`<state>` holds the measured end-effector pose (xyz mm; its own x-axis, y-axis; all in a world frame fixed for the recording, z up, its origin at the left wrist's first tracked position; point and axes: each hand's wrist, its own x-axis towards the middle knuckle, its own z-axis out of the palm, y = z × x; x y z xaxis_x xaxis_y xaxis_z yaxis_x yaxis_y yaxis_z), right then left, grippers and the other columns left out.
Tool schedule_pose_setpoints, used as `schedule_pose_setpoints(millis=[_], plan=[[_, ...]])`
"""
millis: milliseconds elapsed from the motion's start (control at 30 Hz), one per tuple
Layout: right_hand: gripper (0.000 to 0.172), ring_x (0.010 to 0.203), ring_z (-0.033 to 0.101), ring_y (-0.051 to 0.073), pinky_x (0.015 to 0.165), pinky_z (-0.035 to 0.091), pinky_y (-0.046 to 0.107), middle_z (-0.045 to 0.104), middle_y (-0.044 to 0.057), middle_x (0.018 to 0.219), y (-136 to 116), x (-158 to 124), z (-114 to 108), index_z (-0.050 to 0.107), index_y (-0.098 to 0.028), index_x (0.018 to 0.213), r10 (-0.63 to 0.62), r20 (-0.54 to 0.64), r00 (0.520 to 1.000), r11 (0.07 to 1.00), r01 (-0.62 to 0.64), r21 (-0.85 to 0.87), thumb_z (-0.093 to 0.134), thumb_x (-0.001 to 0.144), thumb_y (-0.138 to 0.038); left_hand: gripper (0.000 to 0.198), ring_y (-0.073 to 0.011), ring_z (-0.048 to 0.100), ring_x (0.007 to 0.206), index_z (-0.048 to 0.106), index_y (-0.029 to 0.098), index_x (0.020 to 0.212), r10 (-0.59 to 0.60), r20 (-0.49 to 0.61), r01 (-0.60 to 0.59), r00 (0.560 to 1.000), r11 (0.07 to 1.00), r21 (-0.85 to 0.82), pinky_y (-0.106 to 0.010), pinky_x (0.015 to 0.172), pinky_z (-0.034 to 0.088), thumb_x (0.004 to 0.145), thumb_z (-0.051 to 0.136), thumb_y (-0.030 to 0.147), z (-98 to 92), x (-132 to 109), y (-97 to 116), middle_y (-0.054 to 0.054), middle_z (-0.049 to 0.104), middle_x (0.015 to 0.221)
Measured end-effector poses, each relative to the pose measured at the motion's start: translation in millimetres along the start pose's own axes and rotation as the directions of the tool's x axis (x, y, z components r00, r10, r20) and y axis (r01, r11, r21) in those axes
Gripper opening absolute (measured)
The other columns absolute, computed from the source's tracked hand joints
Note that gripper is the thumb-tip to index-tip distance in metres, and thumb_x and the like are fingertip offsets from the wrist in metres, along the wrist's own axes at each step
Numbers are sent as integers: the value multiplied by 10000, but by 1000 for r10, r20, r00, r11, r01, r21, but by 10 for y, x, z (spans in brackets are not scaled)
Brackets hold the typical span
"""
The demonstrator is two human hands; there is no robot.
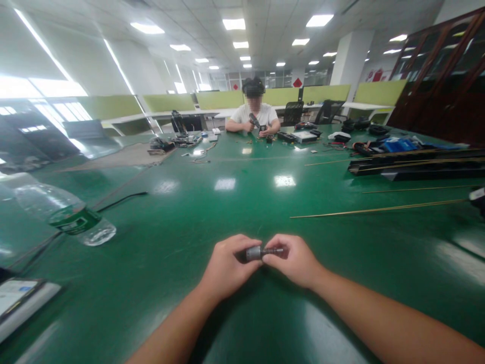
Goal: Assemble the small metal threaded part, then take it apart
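A small grey metal cylinder with a thin ridged shaft, much like a little motor, is held level just above the green table. My left hand grips the thick cylinder end between thumb and fingers. From the other side, my right hand pinches around the shaft, whose tip points right toward my palm. The two hands nearly meet at the joint between cylinder and shaft. Fingers cover part of the piece, so its rear end is hidden.
At left lies a clear plastic bottle with a green label, near a black cable. Thin brass-coloured rods and black channels lie right. Across the table a person holds a dark tool among scattered parts.
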<state>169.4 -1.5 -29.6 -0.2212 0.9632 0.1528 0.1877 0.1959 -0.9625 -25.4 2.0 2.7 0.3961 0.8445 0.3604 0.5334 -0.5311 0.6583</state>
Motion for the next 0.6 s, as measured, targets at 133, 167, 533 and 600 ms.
schedule_pose_setpoints(millis=[133, 167, 533, 600], plan=[[119, 676, 646, 170, 645, 489, 259, 707, 35, 755, 7, -1, 2, 677, -151, 791, 27, -7, 1000, 999, -27, 22, 728, 739, -245, 190, -154, 673, 834, 750, 259, 945, 13, -10, -13, 1000, 1000, 5, -259, 765, 508, 758, 779, 280, -14, 1, 3, 1, 736, 908], [124, 670, 641, 168, 641, 487, 259, 705, 36, 753, 11, -1, 2, 673, -151, 793, 33, -9, 999, 999, -32, 25, 726, 743, -252, 192, -155, 673, 834, 750, 258, 944, 13, -11, -13, 1000, 1000, 9, -261, 767, 509, 754, 778, 264, -20, 1, 7, 0, 737, 909], [140, 622, 587, 147, 606, 457, 253, 676, 22, 729, 23, -8, -3, 645, -161, 796, 69, -15, 997, 997, -69, 38, 718, 764, -276, 211, -182, 679, 832, 754, 243, 961, 22, -31, -21, 999, 999, 35, -285, 767, 521, 750, 758, 234, -68, -9, 18, -31, 740, 917], [140, 620, 580, 143, 601, 448, 249, 668, 17, 724, 21, -7, -1, 641, -161, 803, 68, -15, 998, 997, -67, 42, 715, 767, -274, 212, -177, 679, 834, 752, 245, 962, 21, -31, -20, 999, 999, 38, -280, 769, 520, 750, 761, 233, -70, -9, 15, -25, 739, 916]])
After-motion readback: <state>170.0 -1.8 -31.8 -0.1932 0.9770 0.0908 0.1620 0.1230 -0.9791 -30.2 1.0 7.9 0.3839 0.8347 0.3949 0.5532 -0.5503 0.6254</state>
